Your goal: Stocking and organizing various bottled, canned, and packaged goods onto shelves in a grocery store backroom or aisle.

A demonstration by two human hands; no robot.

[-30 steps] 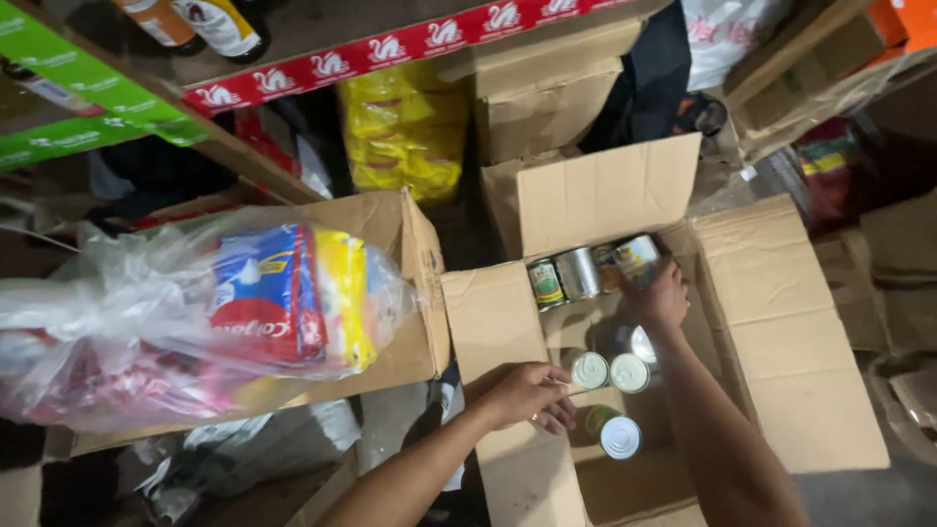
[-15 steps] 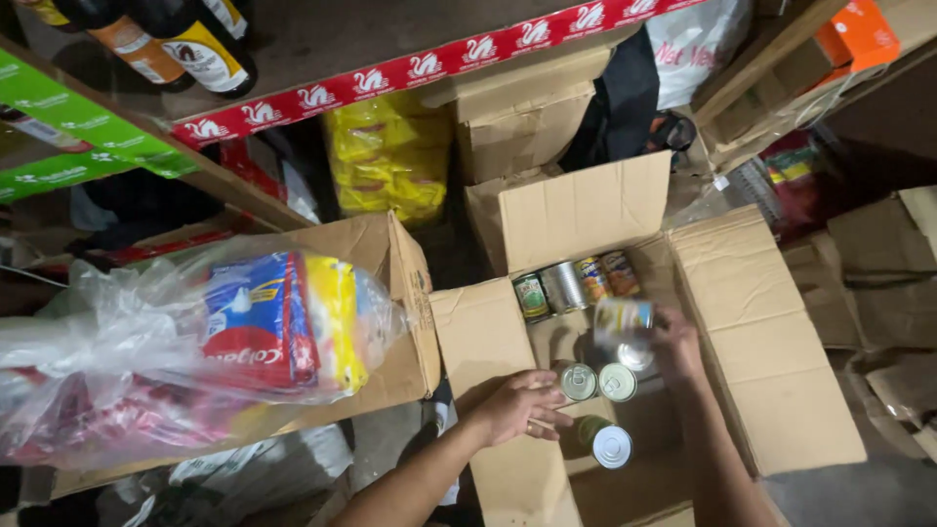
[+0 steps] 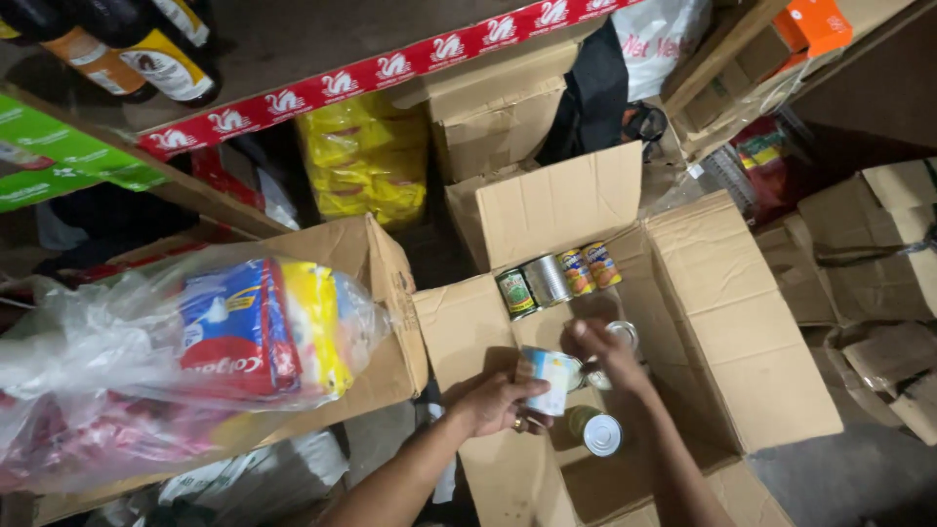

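Note:
An open cardboard box [image 3: 742, 322] holds several tin cans. Three or so cans [image 3: 558, 276] stand in a row at its far end, and one silver-topped can [image 3: 600, 433] lies near the front. My left hand [image 3: 493, 402] rests on the box's left flap and grips a can with a blue and white label [image 3: 549, 379]. My right hand [image 3: 600, 351] touches the same can from the right, just above another can in the box.
To the left stands a second cardboard box [image 3: 386, 293] with a clear plastic bag of packaged goods [image 3: 195, 351]. A shelf with a red edge strip [image 3: 342, 83] carries bottles [image 3: 146, 54]. Yellow packets [image 3: 366, 166] and more cartons [image 3: 498, 117] sit behind; flattened cardboard [image 3: 878, 263] lies right.
My right hand drew back from the far row of cans toward me with a can. My left hand now grips that blue and white can too.

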